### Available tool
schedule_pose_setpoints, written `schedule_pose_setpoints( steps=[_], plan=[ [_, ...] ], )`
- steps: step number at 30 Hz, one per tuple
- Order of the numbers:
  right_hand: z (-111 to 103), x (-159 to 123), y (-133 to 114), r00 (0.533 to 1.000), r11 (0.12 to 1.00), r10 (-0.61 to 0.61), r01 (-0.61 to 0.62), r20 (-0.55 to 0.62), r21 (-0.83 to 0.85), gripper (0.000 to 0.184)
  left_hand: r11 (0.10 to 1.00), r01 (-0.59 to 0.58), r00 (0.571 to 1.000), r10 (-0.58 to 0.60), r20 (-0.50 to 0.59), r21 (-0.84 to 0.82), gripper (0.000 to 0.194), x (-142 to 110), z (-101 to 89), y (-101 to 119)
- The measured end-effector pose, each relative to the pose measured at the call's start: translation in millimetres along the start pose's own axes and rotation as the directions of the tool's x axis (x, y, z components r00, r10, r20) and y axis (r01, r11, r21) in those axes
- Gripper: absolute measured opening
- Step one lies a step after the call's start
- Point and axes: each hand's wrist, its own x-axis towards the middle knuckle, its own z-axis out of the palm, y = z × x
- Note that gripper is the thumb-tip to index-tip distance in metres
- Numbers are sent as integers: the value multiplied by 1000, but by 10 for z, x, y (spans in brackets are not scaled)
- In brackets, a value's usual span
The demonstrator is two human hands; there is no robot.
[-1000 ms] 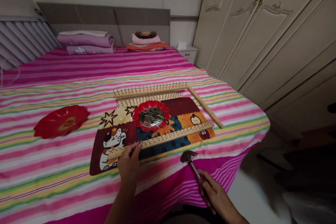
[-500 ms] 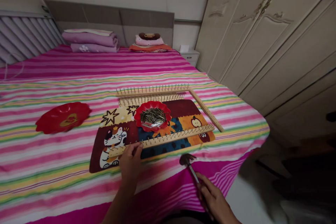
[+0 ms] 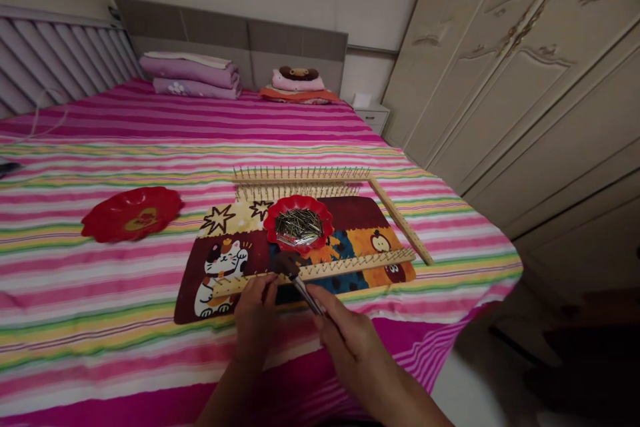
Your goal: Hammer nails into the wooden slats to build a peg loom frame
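My right hand [image 3: 345,333] grips a small hammer [image 3: 299,278] by its handle, the head raised just over a wooden strip [image 3: 350,265] studded with nails. My left hand [image 3: 255,310] is pinched at the strip's left part, fingertips by the hammer head; what it pinches is too small to make out. The strip lies across a patterned mat [image 3: 230,260] with a cat picture. A red dish of loose nails [image 3: 299,223] sits on the mat behind the strip.
More nailed wooden strips [image 3: 300,177] and a plain strip [image 3: 400,220] lie behind and right of the mat. An empty red dish [image 3: 133,213] rests on the striped bed cover to the left. Folded bedding is at the headboard; wardrobes stand at the right.
My right hand lifted the hammer from the bed edge and swung it left, over the strip beside my left hand. The left hand stayed on the strip.
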Motion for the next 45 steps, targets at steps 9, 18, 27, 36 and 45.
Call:
schedule_pose_setpoints(
  steps=[9, 18, 27, 36, 45],
  plan=[
    [-59, -127, -56, 994, 995, 92, -91, 55, -33, 40, 998, 67, 996, -67, 51, -1, 18, 12, -20, 24],
    [-313, -908, 919, 881, 875, 461, -432, -103, 219, 48, 994, -56, 998, 55, 15, 90, 23, 168, -376, 191],
    [-212, -1022, 1332, 700, 601, 712, -559, -64, 572, 61, 787, -375, 894, 166, 417, 491, 18, 1085, -54, 494],
    [-236, -978, 1253, 690, 585, 721, -557, -63, 589, 60, 717, -445, 824, 92, 560, 537, 17, 1396, 320, 549],
    [-222, -962, 1294, 698, 574, 714, -538, -55, 618, 60, 815, -477, 720, 146, 679, 330, 13, 1515, 110, 579]
  ],
)
